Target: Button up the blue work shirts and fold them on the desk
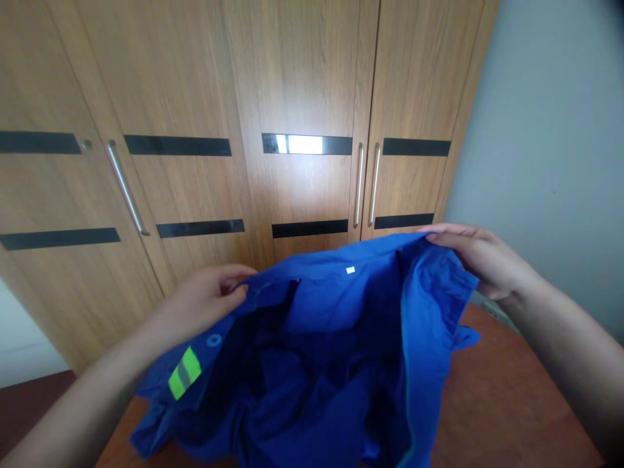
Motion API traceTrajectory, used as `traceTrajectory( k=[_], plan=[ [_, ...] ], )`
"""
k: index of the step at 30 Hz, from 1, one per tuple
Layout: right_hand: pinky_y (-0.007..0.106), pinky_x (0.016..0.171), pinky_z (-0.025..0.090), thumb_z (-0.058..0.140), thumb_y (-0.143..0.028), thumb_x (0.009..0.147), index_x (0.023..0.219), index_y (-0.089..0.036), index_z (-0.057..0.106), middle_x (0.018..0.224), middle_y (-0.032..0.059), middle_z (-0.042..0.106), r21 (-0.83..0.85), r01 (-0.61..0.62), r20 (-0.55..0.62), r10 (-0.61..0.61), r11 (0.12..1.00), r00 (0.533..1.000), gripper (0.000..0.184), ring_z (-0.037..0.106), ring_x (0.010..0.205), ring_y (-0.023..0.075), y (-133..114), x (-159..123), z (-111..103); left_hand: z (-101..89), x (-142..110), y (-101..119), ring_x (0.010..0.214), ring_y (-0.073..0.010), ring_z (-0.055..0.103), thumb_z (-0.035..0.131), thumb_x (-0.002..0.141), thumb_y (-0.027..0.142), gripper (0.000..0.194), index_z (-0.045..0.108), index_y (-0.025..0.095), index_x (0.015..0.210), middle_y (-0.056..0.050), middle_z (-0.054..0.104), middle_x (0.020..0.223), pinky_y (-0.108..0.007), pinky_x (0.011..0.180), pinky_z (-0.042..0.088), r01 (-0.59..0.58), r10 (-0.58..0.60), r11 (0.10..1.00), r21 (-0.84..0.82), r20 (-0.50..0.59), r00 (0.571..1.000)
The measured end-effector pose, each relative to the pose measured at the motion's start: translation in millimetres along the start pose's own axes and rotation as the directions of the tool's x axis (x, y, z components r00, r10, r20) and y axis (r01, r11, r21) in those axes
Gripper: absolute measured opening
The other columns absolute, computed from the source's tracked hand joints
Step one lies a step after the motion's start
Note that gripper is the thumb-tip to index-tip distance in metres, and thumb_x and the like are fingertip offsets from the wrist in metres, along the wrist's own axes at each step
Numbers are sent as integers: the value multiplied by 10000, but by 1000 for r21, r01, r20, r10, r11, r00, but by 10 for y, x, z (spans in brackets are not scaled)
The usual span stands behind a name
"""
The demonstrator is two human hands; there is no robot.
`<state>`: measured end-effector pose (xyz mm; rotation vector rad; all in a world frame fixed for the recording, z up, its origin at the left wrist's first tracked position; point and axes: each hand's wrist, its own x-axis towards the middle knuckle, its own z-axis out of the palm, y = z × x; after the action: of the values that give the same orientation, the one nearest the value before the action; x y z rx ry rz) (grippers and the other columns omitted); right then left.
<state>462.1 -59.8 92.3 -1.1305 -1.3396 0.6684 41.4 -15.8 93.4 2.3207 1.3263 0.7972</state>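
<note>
A blue work jacket (336, 312) hangs spread between my two hands, its inside facing me. My left hand (214, 292) pinches the collar edge on the left, thumb against fingers. On the right, my right hand (480, 253) grips the other end of the collar, some of its fingers hidden behind the cloth. A small white label (350, 270) shows inside the neck. Below my left hand are a blue button (213, 340) and a yellow-green reflective patch (184, 373) with a grey stripe. The jacket's lower part bunches in dark folds and runs out of view.
A wooden wardrobe (302, 71) with black strips and metal handles (374, 185) stands straight ahead. To the right rises a pale grey-blue wall (546, 130). Beneath the jacket lies a reddish-brown surface (507, 396).
</note>
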Motion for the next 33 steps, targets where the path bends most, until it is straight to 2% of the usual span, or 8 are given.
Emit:
traceTrajectory(
  k=[2, 6, 8, 13, 20, 24, 27, 33],
  plan=[
    [169, 447, 481, 592, -201, 797, 958, -169, 679, 619, -5, 683, 185, -16, -33, 22, 983, 999, 186, 603, 482, 98, -125, 96, 128, -95, 147, 126, 672, -172, 668, 642, 755, 385, 336, 689, 204, 1035, -39, 737, 828, -241, 573, 521, 48, -88, 964, -263, -141, 986],
    [199, 591, 545, 519, -158, 826, 906, -130, 635, 710, 54, 705, 277, 100, -146, -61, 956, 987, 144, 669, 621, 115, -119, 505, 567, 26, 665, 267, 599, -116, 637, 677, 726, 323, 271, 693, 140, 924, -49, 712, 779, -199, 543, 509, -103, -170, 801, -590, -389, 905],
    [267, 723, 562, 500, -142, 826, 963, -137, 607, 819, 70, 712, 185, 110, -134, -86, 977, 987, 174, 684, 740, 133, 16, 739, 832, 238, 945, 250, 742, -152, 681, 630, 760, 273, 309, 652, 116, 1025, -100, 721, 892, -269, 695, 550, -142, -144, 750, -646, -369, 918],
    [350, 898, 504, 577, -110, 729, 1075, -227, 599, 1015, 51, 704, 11, 73, 50, -74, 997, 996, 366, 651, 954, 166, 538, 909, 1343, 886, 1221, -13, 1177, -277, 563, 629, 710, 144, 642, 454, 124, 1327, -218, 521, 1349, -421, 923, 485, -36, -68, 882, -471, -201, 977],
    [347, 819, 515, 564, -141, 677, 906, -203, 657, 854, 39, 706, -151, 72, 166, -47, 986, 985, 255, 659, 804, 185, 1387, -10, 1205, 1150, 197, -580, 1119, -260, 575, 542, 768, 242, 298, 662, 174, 1033, -101, 660, 1136, -436, 1037, 387, -51, 19, 989, -136, -225, 974],
    [272, 637, 492, 437, -196, 791, 842, -208, 639, 759, 25, 682, -427, 33, 213, 65, 903, 975, 208, 640, 674, 170, 1773, -718, 902, 1058, -584, -952, 890, -239, 667, 428, 831, 350, 261, 646, 218, 889, -51, 710, 922, -369, 819, 524, 170, -114, 972, 161, -310, 944],
    [272, 617, 475, 389, -220, 840, 809, -209, 632, 735, 29, 668, -583, -3, 216, 158, 813, 964, 246, 630, 660, 178, 1899, -1133, 816, 1127, -1011, -1134, 735, -232, 700, 402, 835, 338, 268, 648, 238, 796, -22, 729, 765, -328, 661, 560, 284, -259, 929, 237, -130, 957],
    [387, 1033, 347, 530, -182, 742, 1263, -195, 545, 1318, 115, 528, -676, 197, 357, 82, 710, 930, 521, 464, 1226, 270, 1901, -1482, 1099, 1659, -1236, -1068, 1170, -318, 581, 626, 708, 391, 532, 610, 222, 1212, -94, 629, 1272, -430, 947, 515, 140, -136, 975, 171, -30, 990]
  ],
)
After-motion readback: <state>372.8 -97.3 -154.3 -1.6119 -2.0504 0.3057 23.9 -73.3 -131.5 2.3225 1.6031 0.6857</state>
